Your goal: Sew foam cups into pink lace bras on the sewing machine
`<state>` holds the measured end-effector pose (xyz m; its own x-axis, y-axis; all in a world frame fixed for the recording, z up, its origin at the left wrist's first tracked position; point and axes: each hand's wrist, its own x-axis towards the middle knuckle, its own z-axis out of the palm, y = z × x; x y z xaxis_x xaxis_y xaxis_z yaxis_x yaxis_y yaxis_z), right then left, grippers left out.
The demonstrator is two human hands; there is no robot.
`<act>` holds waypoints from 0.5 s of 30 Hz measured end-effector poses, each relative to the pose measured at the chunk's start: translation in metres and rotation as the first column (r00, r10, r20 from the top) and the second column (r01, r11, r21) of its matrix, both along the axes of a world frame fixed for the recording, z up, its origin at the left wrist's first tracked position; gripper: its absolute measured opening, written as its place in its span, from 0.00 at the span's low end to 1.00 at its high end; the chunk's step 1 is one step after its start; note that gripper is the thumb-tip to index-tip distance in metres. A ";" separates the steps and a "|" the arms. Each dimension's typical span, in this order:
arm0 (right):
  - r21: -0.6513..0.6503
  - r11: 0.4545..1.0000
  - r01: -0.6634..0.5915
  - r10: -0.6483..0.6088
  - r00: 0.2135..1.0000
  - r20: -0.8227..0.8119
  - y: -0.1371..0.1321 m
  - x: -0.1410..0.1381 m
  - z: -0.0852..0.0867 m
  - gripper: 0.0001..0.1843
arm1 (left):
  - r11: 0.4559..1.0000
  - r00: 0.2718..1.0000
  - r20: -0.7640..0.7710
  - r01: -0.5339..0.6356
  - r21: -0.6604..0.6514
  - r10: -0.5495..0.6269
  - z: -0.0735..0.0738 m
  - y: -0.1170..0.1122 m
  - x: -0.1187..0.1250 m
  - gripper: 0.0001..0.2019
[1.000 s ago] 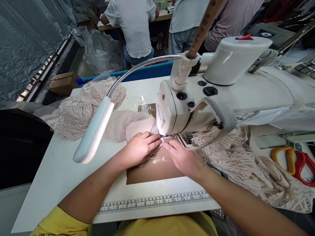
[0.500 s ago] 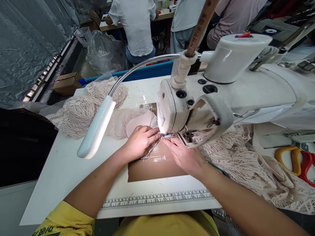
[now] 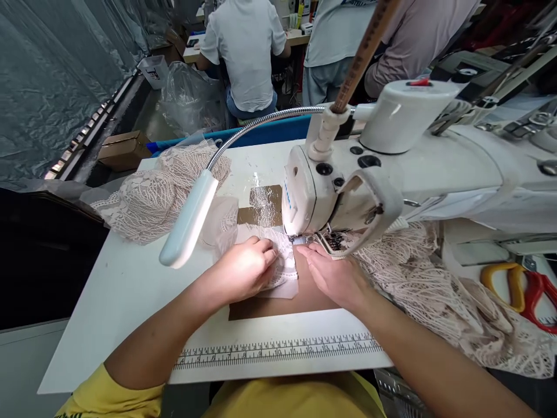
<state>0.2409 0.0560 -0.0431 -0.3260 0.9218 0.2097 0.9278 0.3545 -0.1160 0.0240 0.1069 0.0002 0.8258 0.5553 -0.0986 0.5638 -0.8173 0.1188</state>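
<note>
Fingers curled, my left hand (image 3: pixel 246 267) grips a pale lace fabric piece (image 3: pixel 285 258) at the left of the needle area. The lace's edge lies close by the presser foot (image 3: pixel 296 238), and a plain pale layer (image 3: pixel 287 289) shows under its near side. My right hand (image 3: pixel 333 274) rests flat, fingers stretched toward the foot, on the brown sheet (image 3: pixel 315 293) covering the machine bed. Above both hands stands the white sewing machine head (image 3: pixel 304 188). My left palm and wrist hide part of the lace; its contact with the needle cannot be made out.
A lamp (image 3: pixel 189 217) on a bent metal neck hangs over the left side. Lace bundles lie at the back left (image 3: pixel 148 197) and right (image 3: pixel 418 290). Scissors with red and yellow handles (image 3: pixel 528 290) lie far right. A printed ruler (image 3: pixel 278 351) runs along the front edge. People sit and stand behind.
The lace piece has been turned and now lies spread beside the foot. My left hand has shifted slightly away from the needle, fingers more curled. My right hand stays nearly in place.
</note>
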 end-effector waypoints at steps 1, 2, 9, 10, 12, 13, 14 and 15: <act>-0.008 1.000 0.004 -0.004 1.000 0.005 0.000 0.000 0.001 0.19 | 1.000 1.000 -0.004 -0.002 -0.009 0.002 0.000 -0.002 0.002 0.14; -0.012 1.000 0.007 -0.007 1.000 0.012 0.000 0.000 0.001 0.19 | 1.000 1.000 -0.005 -0.009 -0.007 0.009 0.000 -0.004 0.004 0.14; 0.012 1.000 0.003 -0.003 1.000 0.011 -0.002 0.000 0.004 0.19 | 0.997 0.993 0.103 0.042 0.068 -0.049 -0.020 -0.011 0.016 0.16; 0.014 1.000 -0.001 0.000 1.000 0.005 -0.002 0.000 0.004 0.19 | 0.995 0.992 0.115 0.052 0.079 -0.061 -0.023 -0.011 0.016 0.17; 0.020 0.999 -0.030 0.030 1.000 -0.009 -0.004 0.001 0.005 0.19 | 0.993 0.990 0.122 0.060 0.102 -0.072 -0.026 -0.013 0.016 0.18; 0.026 0.998 -0.049 0.049 0.999 -0.014 -0.004 0.001 0.005 0.19 | 0.992 0.990 0.121 0.059 0.112 -0.072 -0.028 -0.014 0.015 0.19; 0.034 0.997 -0.068 0.068 0.997 -0.018 -0.005 0.000 0.005 0.18 | 0.991 0.990 0.119 0.058 0.121 -0.072 -0.029 -0.014 0.015 0.20; 0.042 0.996 -0.084 0.085 0.996 -0.020 -0.005 0.000 0.005 0.18 | 0.990 0.990 0.119 0.057 0.128 -0.072 -0.029 -0.014 0.015 0.20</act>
